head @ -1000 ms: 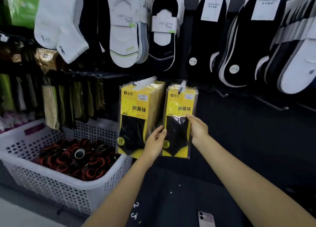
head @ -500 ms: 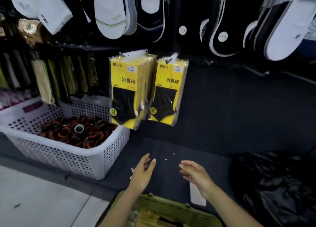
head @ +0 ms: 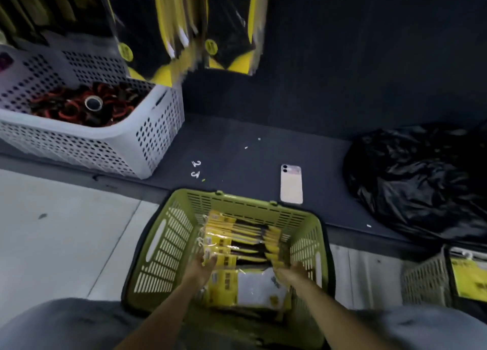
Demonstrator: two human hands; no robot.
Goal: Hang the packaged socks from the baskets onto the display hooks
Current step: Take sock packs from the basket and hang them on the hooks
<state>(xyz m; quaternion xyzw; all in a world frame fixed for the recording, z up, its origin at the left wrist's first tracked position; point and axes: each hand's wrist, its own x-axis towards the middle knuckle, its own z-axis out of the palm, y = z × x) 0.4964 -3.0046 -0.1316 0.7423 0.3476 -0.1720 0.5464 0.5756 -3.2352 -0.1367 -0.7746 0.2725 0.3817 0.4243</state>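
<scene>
Glossy yellow-and-black sock packs (head: pixel 237 240) are stacked in the green basket (head: pixel 168 241), touched by the left hand (head: pixel 205 264) and right hand (head: pixel 293 268); whether they are gripped cannot be told.

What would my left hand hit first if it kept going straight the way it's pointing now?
The yellow sock packs in the green basket. Your left hand points forward and down into it, fingertips right at the near packs; whether they touch yet is unclear in this blurred view.
</scene>
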